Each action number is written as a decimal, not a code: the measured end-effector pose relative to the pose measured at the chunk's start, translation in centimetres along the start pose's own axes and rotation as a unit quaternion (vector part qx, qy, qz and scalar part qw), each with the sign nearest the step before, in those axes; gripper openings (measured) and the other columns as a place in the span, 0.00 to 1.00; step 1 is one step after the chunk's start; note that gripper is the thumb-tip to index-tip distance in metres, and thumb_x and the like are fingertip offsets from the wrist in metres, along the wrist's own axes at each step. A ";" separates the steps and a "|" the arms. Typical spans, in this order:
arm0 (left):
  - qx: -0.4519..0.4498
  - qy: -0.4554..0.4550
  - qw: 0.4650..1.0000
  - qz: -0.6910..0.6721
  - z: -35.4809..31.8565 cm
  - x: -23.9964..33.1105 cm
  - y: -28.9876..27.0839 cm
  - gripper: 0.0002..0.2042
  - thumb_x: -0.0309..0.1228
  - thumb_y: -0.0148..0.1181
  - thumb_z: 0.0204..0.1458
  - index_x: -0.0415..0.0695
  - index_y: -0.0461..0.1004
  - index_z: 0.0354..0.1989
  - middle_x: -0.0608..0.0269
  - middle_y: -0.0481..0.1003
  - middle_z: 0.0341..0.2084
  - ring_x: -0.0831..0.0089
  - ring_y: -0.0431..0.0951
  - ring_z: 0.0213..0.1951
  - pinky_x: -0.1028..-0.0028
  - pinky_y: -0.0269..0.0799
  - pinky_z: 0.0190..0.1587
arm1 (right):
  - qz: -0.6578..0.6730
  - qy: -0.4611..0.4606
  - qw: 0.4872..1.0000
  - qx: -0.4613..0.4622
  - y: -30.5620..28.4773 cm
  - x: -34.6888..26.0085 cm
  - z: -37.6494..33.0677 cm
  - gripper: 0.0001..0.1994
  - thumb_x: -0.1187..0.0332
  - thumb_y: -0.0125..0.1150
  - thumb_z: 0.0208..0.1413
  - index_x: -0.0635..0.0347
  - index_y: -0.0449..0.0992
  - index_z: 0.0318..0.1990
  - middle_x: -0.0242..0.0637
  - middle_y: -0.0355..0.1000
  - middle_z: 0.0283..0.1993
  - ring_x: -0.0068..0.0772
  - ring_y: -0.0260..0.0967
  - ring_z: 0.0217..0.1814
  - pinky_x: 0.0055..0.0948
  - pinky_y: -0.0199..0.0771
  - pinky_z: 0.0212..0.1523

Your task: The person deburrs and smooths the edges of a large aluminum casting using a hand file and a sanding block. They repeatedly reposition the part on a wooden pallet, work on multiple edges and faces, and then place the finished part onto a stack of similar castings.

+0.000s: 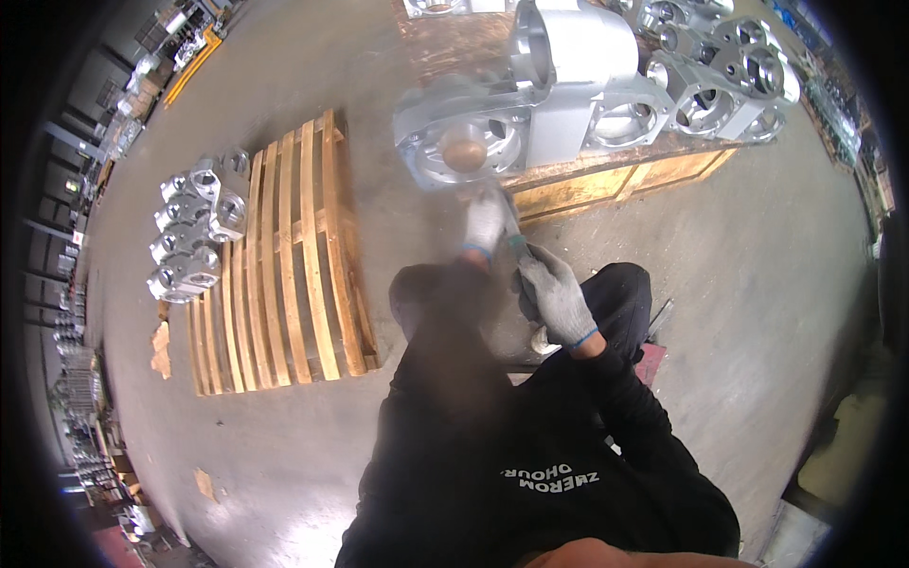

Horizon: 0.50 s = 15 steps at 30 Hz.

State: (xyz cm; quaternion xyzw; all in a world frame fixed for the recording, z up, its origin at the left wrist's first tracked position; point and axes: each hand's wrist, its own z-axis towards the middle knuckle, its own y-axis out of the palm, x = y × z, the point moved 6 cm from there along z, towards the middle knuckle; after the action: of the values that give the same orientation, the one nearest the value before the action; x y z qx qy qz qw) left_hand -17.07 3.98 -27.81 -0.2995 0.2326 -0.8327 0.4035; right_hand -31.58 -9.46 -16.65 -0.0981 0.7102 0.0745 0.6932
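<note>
My right hand, in a grey-white knit glove with a blue cuff, is closed on a slim tool with a green part. The tool's kind is not clear, and much of it lies hidden in the glove. Just to the left and farther forward is my left hand, gloved alike, beside the tool's far end. Its fingers are smeared, so their grip cannot be made out. In front of it, a silver metal casting with a large round opening rests at the near left corner of a wooden crate.
More silver castings crowd the crate to the right, and a tall cylindrical casting rises behind. On the left, a slatted wooden pallet lies on the floor with several castings along its far left side. My knees flank my hands.
</note>
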 end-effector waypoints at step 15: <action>-0.043 -0.444 0.764 -0.467 -2.4 -1.0 9.6 0.23 0.52 0.45 0.73 0.42 0.75 0.43 0.64 0.73 0.24 0.68 0.77 0.25 0.66 0.72 0.26 | -0.023 0.102 0.994 0.036 -1.3 -0.2 0.8 0.19 0.59 0.53 0.75 0.60 0.72 0.64 0.25 0.70 0.31 0.13 0.62 0.24 0.18 0.59 0.22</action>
State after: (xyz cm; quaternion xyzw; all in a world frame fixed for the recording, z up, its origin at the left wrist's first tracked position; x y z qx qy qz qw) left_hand -13.12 -0.29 -35.90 -0.7246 -0.1052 -0.6811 0.0099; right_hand -30.45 -10.49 -16.42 -0.0964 0.7769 0.0221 0.6218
